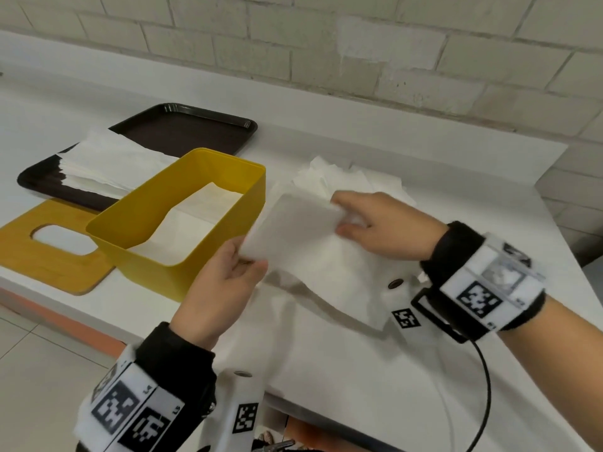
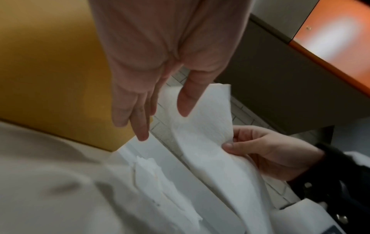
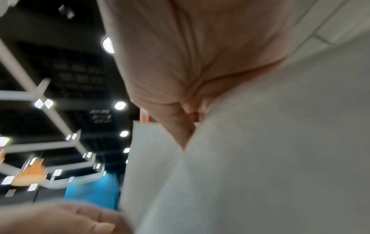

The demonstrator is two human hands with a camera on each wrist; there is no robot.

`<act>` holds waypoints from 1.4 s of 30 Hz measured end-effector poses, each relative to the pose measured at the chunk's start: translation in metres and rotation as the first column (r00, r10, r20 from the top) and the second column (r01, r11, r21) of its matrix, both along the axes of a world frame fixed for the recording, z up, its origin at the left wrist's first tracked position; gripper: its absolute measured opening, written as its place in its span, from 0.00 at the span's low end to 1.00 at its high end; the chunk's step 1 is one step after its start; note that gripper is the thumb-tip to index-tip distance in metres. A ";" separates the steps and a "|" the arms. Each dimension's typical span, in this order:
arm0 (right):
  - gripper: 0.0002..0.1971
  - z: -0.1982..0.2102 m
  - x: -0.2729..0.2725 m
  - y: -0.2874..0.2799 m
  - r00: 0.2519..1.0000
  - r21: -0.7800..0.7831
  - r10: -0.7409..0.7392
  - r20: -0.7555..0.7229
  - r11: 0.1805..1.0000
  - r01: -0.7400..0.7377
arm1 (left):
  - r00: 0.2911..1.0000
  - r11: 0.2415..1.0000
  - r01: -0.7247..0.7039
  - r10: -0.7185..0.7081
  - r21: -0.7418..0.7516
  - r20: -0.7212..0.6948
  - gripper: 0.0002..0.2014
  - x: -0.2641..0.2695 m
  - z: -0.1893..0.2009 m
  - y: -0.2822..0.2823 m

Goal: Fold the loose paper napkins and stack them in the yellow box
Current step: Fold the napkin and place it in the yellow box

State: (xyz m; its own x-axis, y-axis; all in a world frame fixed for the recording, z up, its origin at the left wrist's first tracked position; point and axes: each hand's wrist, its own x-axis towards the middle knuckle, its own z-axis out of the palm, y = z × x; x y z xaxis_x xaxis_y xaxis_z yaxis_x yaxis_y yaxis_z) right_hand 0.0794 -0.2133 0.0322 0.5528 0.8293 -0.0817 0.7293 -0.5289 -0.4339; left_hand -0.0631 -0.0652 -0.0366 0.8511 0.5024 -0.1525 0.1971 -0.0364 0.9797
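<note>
White, soft-textured paper napkin (image 1: 293, 230) is being held above the white counter (image 1: 359, 370), just right of the yellow box (image 1: 182, 265), presumably so that one half can be brought over the other before stacking. It is being pinched at its near-left corner by the left hand (image 1: 215, 288), thumb on top, remaining fingers (image 2: 138, 114) being kept nearly straight beneath; its far-right edge is being gripped by the right hand (image 1: 381, 226), fingers curled round the paper.

Yellow box: rectangular, smooth plastic, open-topped, a flat layer of folded napkins (image 1: 192, 220) lying at its bottom, evidently being filled.

Loose napkins (image 1: 339, 177): crumpled heap, lying far right on the counter, awaiting folding.

Dark tray (image 1: 182, 132): rectangular, raised rim, far left, bearing a flat stack of white sheets (image 1: 107, 164).

Wooden lid (image 1: 39, 252): flat, rounded corners, oval slot, lying left of the box, judged set aside for access
</note>
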 end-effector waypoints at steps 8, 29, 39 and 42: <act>0.18 -0.009 0.001 0.015 0.825 0.493 -0.035 -0.564 0.787 0.371 | 0.974 0.980 0.198 -0.195 -0.019 0.118 0.22 0.012 0.033 -0.011; 0.09 0.052 0.040 0.125 0.993 0.417 0.089 -0.080 0.908 -0.048 | 0.994 0.911 0.069 -0.029 0.407 -0.104 0.12 -0.015 0.097 0.092; 0.15 -0.007 0.036 0.202 0.970 -0.219 0.203 0.136 0.961 -0.170 | 0.784 0.692 0.347 0.156 0.632 -0.601 0.19 0.011 0.047 0.127; 0.18 -0.024 0.034 0.215 0.967 -0.431 0.238 0.089 0.885 -0.178 | 0.727 0.692 0.401 0.158 0.600 -0.669 0.22 0.020 0.036 0.128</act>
